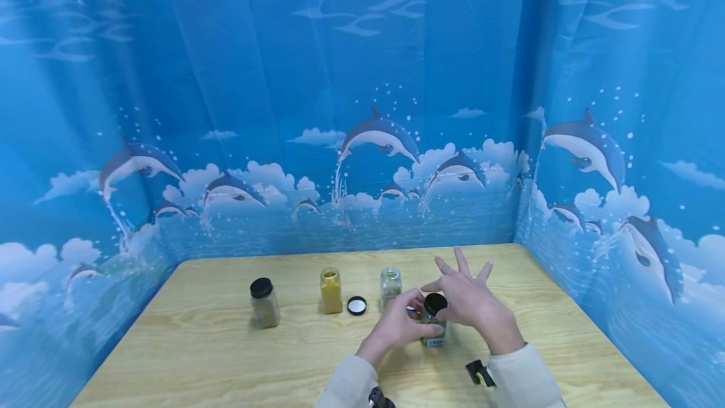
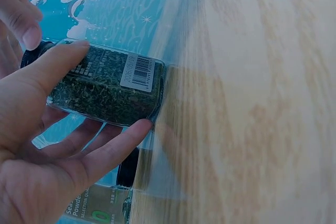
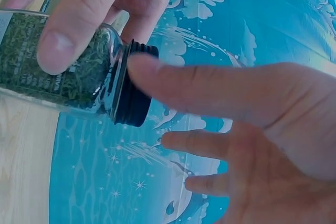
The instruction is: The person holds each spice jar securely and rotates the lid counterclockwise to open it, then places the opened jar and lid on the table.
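My left hand (image 1: 396, 325) grips a clear jar of dried green herbs (image 2: 110, 85) around its body, thumb on one side and fingers on the other. The jar stands upright on the table, a barcode label low on its side. Its black ribbed lid (image 3: 137, 85) is on the mouth. From the right, my right hand (image 1: 472, 300) pinches that lid between thumb and index finger, the other fingers spread away from it. Just behind my left hand is an uncapped jar of greyish powder (image 1: 391, 282), partly hidden by the hand.
An uncapped jar of yellow powder (image 1: 331, 293) stands left of the hands. Beside it a black lid (image 1: 357, 306) lies with its white inside up. Farther left is a black-capped jar of grey-brown powder (image 1: 265, 307). Dolphin-print curtains (image 1: 362, 219) border the wooden table (image 1: 187, 345).
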Demonstrator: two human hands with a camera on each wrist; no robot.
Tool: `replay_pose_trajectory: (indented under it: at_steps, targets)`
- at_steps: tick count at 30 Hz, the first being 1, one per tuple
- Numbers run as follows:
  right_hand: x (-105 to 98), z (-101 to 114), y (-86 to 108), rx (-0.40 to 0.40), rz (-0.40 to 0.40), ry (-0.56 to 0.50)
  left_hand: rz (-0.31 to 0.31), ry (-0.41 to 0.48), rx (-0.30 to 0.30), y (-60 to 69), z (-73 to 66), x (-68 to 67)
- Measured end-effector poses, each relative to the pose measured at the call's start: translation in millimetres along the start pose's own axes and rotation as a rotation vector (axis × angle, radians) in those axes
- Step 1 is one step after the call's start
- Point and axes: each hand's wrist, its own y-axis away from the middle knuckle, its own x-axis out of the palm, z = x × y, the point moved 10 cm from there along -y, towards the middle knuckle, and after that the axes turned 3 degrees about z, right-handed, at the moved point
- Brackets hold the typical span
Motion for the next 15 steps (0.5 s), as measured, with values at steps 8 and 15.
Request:
replay_pose_trajectory:
  at_steps: [8,15]
  targets:
    - [-5.5,-1.6,-2.1,0.001,-0.074,0.033,0.005,-0.007,-0.012,-0.6,2.1,-0.3]
    - [-3.4,-3.4,-4.3,0.004,-0.077,0.054,0.011,0.017,-0.019,-0.4,1.6,-0.7]
